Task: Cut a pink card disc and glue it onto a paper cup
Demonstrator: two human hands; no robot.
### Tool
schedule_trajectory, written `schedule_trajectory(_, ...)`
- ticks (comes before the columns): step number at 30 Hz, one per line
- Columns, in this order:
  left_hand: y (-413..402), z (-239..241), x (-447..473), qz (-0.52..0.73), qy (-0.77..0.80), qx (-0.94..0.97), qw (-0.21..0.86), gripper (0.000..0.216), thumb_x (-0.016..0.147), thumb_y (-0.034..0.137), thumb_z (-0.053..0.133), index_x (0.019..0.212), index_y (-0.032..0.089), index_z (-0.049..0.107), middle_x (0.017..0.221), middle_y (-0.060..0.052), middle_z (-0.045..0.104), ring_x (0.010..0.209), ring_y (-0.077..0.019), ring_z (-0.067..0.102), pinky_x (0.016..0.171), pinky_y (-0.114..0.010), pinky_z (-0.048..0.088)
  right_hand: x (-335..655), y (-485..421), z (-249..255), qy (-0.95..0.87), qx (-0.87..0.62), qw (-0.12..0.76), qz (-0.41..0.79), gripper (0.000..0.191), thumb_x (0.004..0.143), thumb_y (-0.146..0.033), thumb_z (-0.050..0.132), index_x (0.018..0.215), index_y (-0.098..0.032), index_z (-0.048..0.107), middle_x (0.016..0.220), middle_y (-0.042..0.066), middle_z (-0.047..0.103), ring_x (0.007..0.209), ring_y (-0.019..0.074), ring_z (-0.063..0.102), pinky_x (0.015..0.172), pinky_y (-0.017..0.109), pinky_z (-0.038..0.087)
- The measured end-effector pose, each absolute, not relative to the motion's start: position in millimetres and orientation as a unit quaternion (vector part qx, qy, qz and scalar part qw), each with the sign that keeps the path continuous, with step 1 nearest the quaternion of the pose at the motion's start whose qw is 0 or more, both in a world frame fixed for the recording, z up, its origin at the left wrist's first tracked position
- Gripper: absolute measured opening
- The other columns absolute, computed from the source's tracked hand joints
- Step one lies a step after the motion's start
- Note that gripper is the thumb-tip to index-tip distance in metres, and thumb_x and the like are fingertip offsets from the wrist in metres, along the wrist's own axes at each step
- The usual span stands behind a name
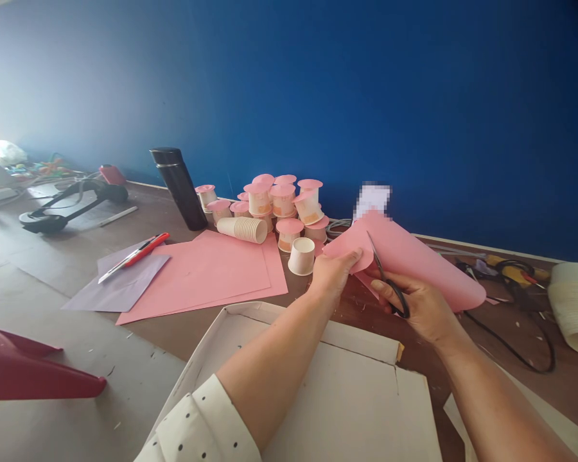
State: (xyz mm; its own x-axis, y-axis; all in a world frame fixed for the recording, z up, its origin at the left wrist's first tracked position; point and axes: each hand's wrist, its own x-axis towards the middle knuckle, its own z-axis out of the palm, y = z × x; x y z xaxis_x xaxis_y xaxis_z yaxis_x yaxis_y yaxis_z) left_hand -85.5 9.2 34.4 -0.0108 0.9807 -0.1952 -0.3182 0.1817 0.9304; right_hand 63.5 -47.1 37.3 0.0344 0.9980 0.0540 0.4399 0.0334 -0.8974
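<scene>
A: Far left of the left hand (332, 273) and its fingers, see what?

B: See a red cutter (142, 254) on purple paper (130, 289). Next, see a tall black bottle (180, 192) and flat pink sheets (212, 276), all on the brown table (183, 337).

A: And closer to the fingers?

B: Find cups tucked inside each other (241, 229), a bunch of cups with round pink tops (284, 202), and, just beside the left hand, one plain white cup (302, 260).

A: Left fingers open?

B: No, pinching the edge of the big pink paper (414, 253), thumb on top.

A: And the right hand (421, 305)?

B: Gripping black scissors (401, 301) by the handles. See the blades at the paper, between both hands. Find the rest of the paper curling behind the right fingers.

A: Past the right fingers?

B: See a black cord (539, 371), then a stack of pale bowls (575, 308).
</scene>
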Motion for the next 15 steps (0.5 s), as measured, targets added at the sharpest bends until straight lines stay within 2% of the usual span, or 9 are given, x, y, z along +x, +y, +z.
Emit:
schedule_trajectory(8, 3.0, 43.3, -86.9, 0.533, 0.47, 0.367, 0.6, 0.031, 0.073, 0.032, 0.082, 0.094, 0.011, 0.072, 0.107, -0.016, 0.073, 0.104, -0.029, 0.067, 0.102, -0.044, 0.047, 67.5, -48.7, 40.8, -0.597, -0.598, 0.396, 0.359, 0.057, 0.073, -0.066, 0.074, 0.103, -0.017, 0.08, 0.055, -0.001, 0.057, 0.053, 0.0129, 0.048, 0.052, 0.026, 0.04)
schedule_trajectory(15, 1.2, 46.8, -89.0, 0.521, 0.477, 0.379, 0.598, 0.033, 0.073, 0.034, 0.082, 0.095, 0.011, 0.072, 0.107, -0.017, 0.072, 0.106, -0.0294, 0.066, 0.103, -0.043, 0.047, 71.4, -49.5, 41.3, -0.608, -0.598, 0.385, 0.354, 0.064, 0.074, -0.068, 0.072, 0.111, -0.017, 0.078, 0.057, -0.001, 0.056, 0.054, 0.013, 0.048, 0.053, 0.026, 0.04)
